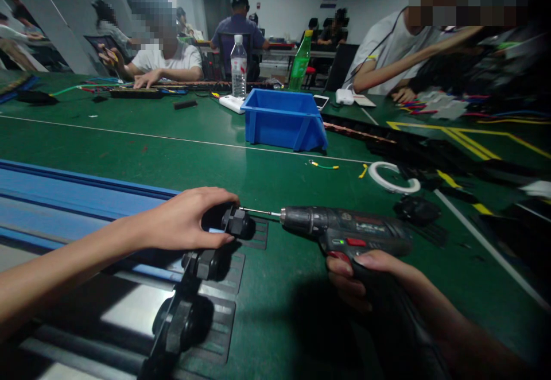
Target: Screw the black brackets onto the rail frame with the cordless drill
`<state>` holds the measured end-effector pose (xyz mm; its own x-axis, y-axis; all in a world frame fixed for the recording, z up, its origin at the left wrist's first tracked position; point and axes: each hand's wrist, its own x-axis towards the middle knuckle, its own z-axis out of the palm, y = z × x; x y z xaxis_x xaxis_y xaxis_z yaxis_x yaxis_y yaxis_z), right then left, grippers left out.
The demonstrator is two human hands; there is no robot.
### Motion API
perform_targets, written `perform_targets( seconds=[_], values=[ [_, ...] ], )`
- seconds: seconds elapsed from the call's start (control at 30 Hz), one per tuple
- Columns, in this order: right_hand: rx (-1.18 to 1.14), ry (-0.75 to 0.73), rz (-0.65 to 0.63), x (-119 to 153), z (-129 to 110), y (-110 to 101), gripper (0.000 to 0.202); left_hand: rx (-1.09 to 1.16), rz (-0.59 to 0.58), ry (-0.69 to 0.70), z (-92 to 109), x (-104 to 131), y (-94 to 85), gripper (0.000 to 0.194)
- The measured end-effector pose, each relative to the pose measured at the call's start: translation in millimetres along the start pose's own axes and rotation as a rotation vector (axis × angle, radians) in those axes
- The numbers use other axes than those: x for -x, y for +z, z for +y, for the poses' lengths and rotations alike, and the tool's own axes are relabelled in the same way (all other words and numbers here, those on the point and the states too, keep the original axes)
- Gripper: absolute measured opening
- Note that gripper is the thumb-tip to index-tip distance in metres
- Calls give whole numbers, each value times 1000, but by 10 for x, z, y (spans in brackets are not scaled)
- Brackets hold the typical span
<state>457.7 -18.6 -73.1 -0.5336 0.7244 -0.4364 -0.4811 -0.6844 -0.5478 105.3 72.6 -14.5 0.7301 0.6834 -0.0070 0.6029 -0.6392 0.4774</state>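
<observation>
My right hand [365,276] is wrapped round the handle of a black cordless drill [344,228], its long thin bit pointing left. The bit's tip meets the upper edge of a black cable gland [237,222] at the end of a blue and silver metal frame [86,196]. Around that gland my left hand [189,219] curls, thumb below and fingers above, gripping the black end part. Two more black glands, a middle one [209,264] and a larger near one [181,325], sit below it along the same edge. Flat slotted black pieces stick out beside them.
A blue bin [284,119] stands mid-table, with a clear bottle [238,67] and a green bottle [300,61] behind. At the right lie a white ring [394,177], yellow tape and black parts. People sit across the table.
</observation>
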Motion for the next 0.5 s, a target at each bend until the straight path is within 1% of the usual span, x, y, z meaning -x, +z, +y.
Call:
perform_targets(
  seconds=[0.13,0.37,0.5],
  values=[
    [-4,2,0,-1,1,-11,20,0,3,2,5,-1,2,52],
    [41,-4,-52,-23,-9,-41,20,-9,1,-1,17,-5,-11,52],
    [47,-6,-58,-24,-9,-58,20,-11,1,4,17,-2,-16,52]
  ],
)
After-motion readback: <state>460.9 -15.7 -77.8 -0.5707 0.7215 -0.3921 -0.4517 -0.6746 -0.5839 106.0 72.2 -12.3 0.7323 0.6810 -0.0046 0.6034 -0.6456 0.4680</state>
